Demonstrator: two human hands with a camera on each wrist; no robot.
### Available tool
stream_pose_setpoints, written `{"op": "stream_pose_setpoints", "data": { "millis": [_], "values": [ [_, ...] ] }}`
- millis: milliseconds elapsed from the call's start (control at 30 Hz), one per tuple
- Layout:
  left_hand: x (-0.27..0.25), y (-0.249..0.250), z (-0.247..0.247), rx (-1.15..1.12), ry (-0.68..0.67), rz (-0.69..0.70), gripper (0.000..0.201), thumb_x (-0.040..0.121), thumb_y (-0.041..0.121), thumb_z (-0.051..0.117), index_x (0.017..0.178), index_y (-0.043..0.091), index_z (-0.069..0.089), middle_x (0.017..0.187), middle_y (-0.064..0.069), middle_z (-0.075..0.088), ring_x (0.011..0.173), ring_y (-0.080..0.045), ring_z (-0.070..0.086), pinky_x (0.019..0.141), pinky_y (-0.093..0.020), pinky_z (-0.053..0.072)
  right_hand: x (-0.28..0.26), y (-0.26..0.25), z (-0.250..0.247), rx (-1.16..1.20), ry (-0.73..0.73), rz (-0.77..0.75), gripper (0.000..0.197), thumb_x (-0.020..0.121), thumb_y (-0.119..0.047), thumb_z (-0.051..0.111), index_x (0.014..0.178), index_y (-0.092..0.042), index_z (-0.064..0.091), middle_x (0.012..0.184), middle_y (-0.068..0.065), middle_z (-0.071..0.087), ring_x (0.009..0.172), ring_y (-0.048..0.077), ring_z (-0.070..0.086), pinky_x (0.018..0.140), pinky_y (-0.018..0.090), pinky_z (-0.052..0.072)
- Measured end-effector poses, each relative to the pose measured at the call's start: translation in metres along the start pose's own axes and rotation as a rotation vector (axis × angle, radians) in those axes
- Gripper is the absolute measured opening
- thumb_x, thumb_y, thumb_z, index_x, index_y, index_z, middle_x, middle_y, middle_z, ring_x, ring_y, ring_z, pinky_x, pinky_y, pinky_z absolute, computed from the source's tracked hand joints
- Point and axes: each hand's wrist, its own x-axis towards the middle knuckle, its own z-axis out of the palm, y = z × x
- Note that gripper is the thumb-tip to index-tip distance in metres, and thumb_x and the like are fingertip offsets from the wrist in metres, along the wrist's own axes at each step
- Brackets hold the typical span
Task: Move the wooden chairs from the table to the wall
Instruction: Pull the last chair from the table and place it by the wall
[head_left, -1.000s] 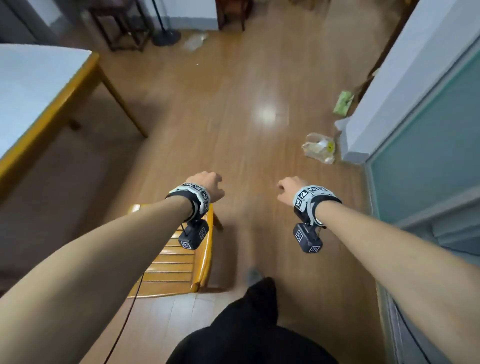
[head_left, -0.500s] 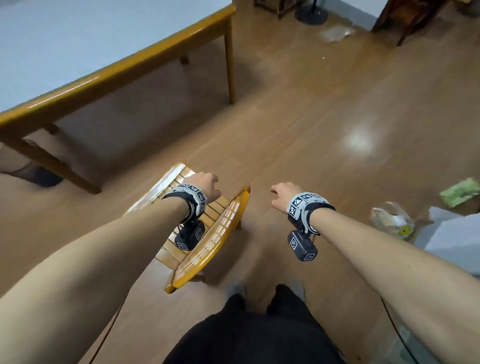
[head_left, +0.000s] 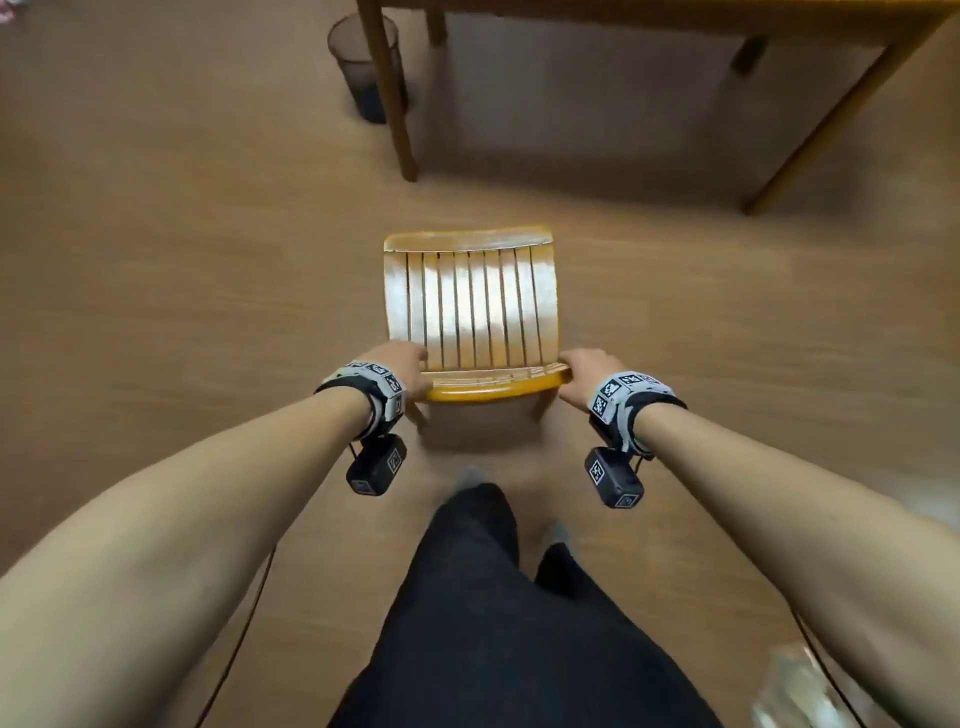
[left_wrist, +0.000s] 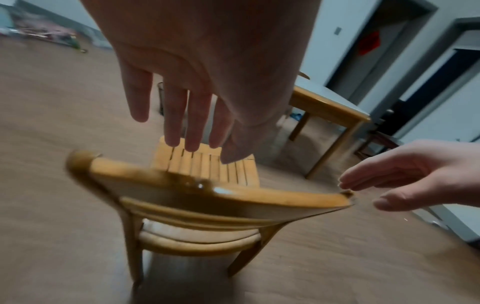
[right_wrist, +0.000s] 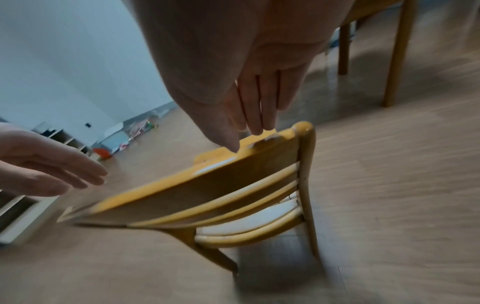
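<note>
I stand behind a wooden chair (head_left: 471, 306) on the wood floor (head_left: 182, 249), my left hand (head_left: 400, 366) at one end of its curved top rail (head_left: 493, 387) and my right hand (head_left: 582, 374) at the other. From the wrist views, the fingers (left_wrist: 179, 115) of my left hand are straight and spread above the rail, and those of my right are straight and close together, their tips just over the rail's corner; whether either hand touches the wood I cannot tell, and neither is curled round it. The chair stands upright on its legs, slatted seat facing away from me toward the bench (head_left: 779, 10), near it but clear of its legs. A dark mesh wastebasket (head_left: 363, 67) sits on the floor behind the bench's left leg (head_left: 387, 93). My dark trousers (head_left: 493, 623) fill the lower frame just behind the chair. A crinkled clear plastic bag (head_left: 800, 691) lies on the floor at my right.
</note>
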Motion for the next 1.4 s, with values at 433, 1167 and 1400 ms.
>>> {"op": "stream_pose_setpoints", "data": {
  "millis": [433, 1167, 1400],
  "values": [
    [0.025, -0.038, 0.066, 0.002, 0.057, -0.005, 0.012, 0.084, 0.029, 0.063, 0.096, 0.028, 0.066, 0.101, -0.001, 0.069, 0.095, -0.026, 0.063, 0.089, -0.040, 0.042, 0.049, -0.028, 0.037, -0.192, -0.066, -0.172, 0.034, 0.088, -0.018, 0.064, 0.121, -0.025, 0.063, 0.111, 0.004, 0.069, 0.098, 0.027, 0.067, 0.076, 0.035, 0.055],
    [0.095, -0.046, -0.135, 0.068, 0.024, 0.110, 0.028, 0.093, 0.046, 0.062, 0.108, 0.022, 0.066, 0.098, -0.002, 0.068, 0.090, -0.024, 0.065, 0.085, -0.043, 0.056, 0.107, -0.069, -0.160, -0.327, 0.007, -0.139, 0.015, 0.093, -0.022, 0.061, 0.106, -0.025, 0.069, 0.100, 0.002, 0.067, 0.086, 0.025, 0.063, 0.070, 0.033, 0.048],
    [0.136, -0.045, -0.210, 0.118, 0.062, 0.119, 0.029, 0.094, 0.045, 0.061, 0.112, 0.023, 0.065, 0.107, -0.001, 0.068, 0.089, -0.022, 0.061, 0.073, -0.034, 0.046, 0.154, -0.075, -0.225, -0.362, 0.083, -0.146, 0.004, 0.093, -0.021, 0.064, 0.096, -0.021, 0.065, 0.092, 0.000, 0.065, 0.081, 0.022, 0.063, 0.065, 0.031, 0.046]
  ]
}}
